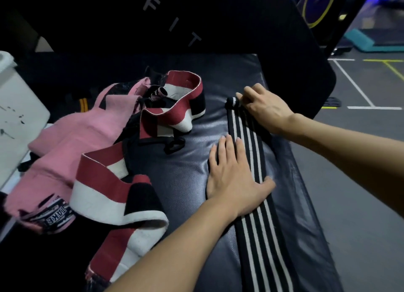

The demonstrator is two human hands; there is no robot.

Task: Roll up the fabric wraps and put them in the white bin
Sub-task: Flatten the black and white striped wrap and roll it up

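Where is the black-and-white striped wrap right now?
The striped wrap lies lengthwise on the right of the dark pad, under both hands, right of the red wrap.

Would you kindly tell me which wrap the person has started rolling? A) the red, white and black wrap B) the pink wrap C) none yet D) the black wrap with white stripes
D: the right hand pinches the small roll at the far end of the striped wrap, while the left hand presses it flat on the pad.

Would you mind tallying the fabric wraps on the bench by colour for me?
Black with white stripes, under both hands: 1
Pink: 1
Red, white and black: at least 1; the tangle hides whether the strips join
Total: at least 3
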